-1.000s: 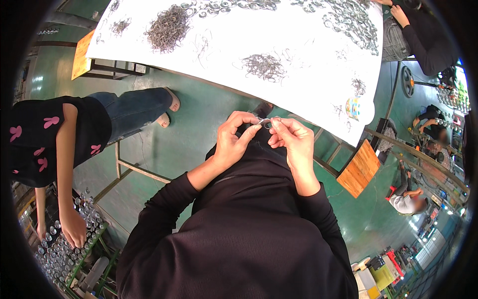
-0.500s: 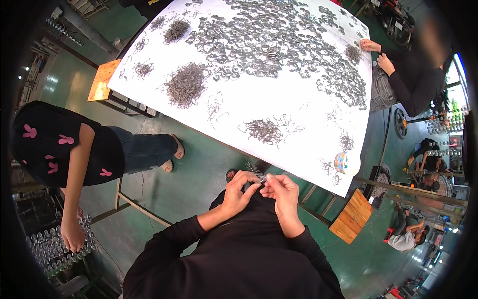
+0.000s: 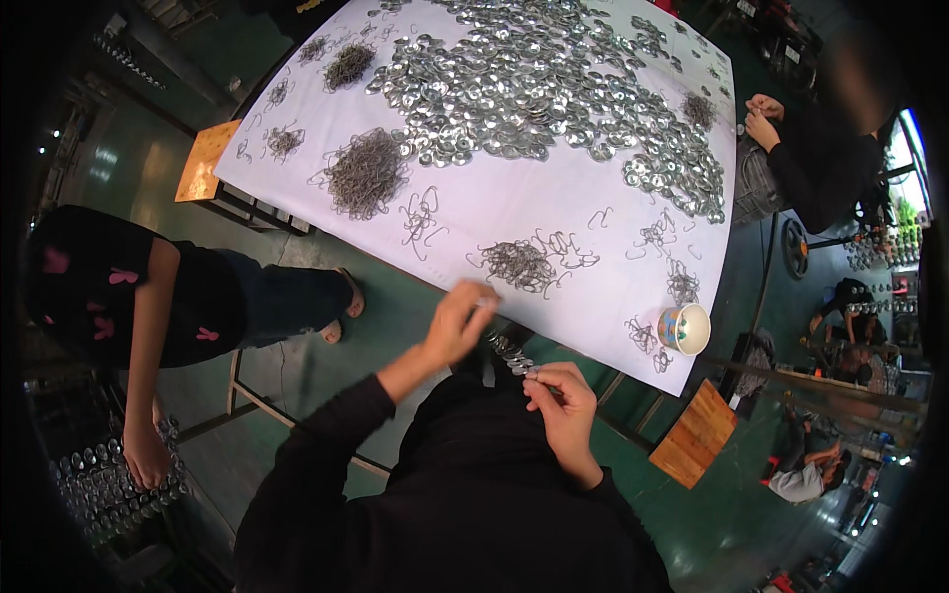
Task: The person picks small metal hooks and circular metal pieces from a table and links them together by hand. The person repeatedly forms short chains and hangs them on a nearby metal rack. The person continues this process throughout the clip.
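My right hand (image 3: 565, 407) is closed on a short stack of small silver metal discs (image 3: 512, 352), held just below the near edge of the white table (image 3: 514, 208). My left hand (image 3: 457, 321) is lifted up to that edge, fingers curled, close to a tangle of wire hooks (image 3: 522, 263); whether it holds anything I cannot tell. A broad heap of silver discs (image 3: 534, 89) covers the far half of the table.
A bigger wire pile (image 3: 366, 176) lies at the table's left. A paper cup (image 3: 684, 328) stands near the right corner. One person (image 3: 148, 296) stands at my left over a tray of metal parts (image 3: 109, 484). Another person (image 3: 801, 158) sits at the right. Wooden stools (image 3: 698, 445) flank the table.
The view has tilted up over the table. My left hand has left my right hand and moved up toward the table edge. The right hand stays on the discs.
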`<state>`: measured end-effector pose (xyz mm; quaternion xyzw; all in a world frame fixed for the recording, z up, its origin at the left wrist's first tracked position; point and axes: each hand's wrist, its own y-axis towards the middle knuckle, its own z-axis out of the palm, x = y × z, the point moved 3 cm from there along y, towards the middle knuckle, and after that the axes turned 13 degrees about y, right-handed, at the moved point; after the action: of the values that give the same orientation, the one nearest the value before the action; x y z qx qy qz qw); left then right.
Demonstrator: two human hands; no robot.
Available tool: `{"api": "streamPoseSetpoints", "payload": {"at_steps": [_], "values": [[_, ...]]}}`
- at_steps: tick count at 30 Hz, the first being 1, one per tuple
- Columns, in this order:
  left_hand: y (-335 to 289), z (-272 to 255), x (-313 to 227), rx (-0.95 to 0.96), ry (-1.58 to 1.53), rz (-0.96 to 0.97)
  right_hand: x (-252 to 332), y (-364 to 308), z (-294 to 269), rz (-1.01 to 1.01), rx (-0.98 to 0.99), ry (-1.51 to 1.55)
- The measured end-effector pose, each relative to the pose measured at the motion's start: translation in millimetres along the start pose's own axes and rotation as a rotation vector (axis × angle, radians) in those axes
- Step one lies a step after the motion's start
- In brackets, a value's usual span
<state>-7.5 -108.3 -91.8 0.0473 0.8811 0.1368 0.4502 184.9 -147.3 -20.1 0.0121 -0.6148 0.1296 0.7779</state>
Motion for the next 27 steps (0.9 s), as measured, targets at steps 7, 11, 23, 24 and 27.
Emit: {"api": "streamPoseSetpoints", "payload": {"at_steps": [7,11,23,24,27], "values": [[150.9,-4.5,109.4,-0.255,0.638,-0.021,3.6,0.8,-12.8,0.057,0.095,0.079],[194.4,-3.8,140.2,-0.193,0.945,-0.117,6.4,3.4,-18.7,0.129,0.092,0.123],[211.5,-17.2,144.0,-0.226,0.859,-0.128,11.2,1.1,-22.9,0.146,0.111,0.205],[207.2,-18.4,132.1,-0.267,0.630,-0.178,10.8,1.6,-22.0,0.135,0.111,0.194],[163.1,-18.5,71.6,-0.180,0.270,-0.297,12.4,4.3,-17.1,0.069,0.136,0.132]]}}
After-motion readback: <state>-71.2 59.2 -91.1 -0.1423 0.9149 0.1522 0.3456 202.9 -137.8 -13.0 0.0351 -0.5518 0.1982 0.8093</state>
